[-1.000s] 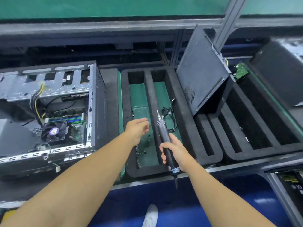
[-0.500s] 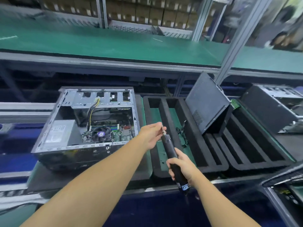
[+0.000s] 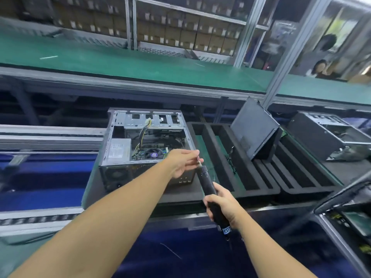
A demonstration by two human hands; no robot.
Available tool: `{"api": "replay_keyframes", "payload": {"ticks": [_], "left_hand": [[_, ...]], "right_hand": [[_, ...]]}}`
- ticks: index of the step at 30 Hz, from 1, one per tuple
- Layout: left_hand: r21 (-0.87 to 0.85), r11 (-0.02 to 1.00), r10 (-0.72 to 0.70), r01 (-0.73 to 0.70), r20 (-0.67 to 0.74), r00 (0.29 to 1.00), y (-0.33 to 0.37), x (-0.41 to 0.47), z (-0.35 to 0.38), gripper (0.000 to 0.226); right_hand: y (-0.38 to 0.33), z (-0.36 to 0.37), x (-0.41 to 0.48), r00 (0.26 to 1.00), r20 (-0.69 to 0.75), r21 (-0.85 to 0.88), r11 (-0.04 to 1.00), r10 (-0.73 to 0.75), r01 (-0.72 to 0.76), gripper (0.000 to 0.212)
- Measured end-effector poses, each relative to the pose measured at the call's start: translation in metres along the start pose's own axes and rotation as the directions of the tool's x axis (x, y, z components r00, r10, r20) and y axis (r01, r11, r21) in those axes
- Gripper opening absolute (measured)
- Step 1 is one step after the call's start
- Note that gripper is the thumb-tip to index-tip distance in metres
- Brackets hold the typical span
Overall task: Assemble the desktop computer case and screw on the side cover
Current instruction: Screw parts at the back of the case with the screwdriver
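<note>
My right hand (image 3: pixel 222 207) grips the long black electric screwdriver (image 3: pixel 210 192), tip pointing up-left. My left hand (image 3: pixel 183 161) pinches its small tip. The open grey metal computer case (image 3: pixel 144 145) lies just left.

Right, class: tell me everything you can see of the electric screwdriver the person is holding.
The electric screwdriver is a slim, black, cylindrical tool, plastic by the look of it, with a ribbed collar near the front and a thin metal bit at the tip. A blue-and-white label sits near its rear end. It tilts up and away from the person, tip toward the open computer case. The right hand wraps its lower body; the left hand has its fingers at the bit.
</note>
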State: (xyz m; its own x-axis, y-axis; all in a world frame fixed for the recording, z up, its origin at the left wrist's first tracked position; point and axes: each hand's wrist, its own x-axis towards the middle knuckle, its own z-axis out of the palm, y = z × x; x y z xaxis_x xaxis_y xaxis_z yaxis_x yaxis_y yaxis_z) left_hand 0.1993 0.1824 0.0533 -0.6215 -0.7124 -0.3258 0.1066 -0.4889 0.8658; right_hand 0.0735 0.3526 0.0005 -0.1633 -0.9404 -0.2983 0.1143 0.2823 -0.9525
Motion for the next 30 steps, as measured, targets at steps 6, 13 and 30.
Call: {"api": "replay_keyframes", "payload": {"ticks": [6, 13, 30], "left_hand": [[0.04, 0.998, -0.039, 0.042, -0.079, 0.996, 0.006, -0.032, -0.028, 0.013], [-0.021, 1.0, 0.01, -0.014, -0.181, 0.983, 0.003, -0.049, -0.049, 0.018], [-0.066, 0.998, -0.046, 0.025, -0.354, 0.934, -0.01, -0.065, -0.103, 0.014]], "right_hand": [[0.0, 0.041, -0.007, 1.0, 0.011, -0.077, 0.997, -0.029, 0.03, 0.023], [0.005, 0.079, -0.006, 1.0, 0.001, -0.087, 0.996, 0.001, -0.001, 0.032], [0.021, 0.126, 0.007, 0.971, 0.236, -0.057, 0.998, 0.028, -0.015, 0.065]]}}
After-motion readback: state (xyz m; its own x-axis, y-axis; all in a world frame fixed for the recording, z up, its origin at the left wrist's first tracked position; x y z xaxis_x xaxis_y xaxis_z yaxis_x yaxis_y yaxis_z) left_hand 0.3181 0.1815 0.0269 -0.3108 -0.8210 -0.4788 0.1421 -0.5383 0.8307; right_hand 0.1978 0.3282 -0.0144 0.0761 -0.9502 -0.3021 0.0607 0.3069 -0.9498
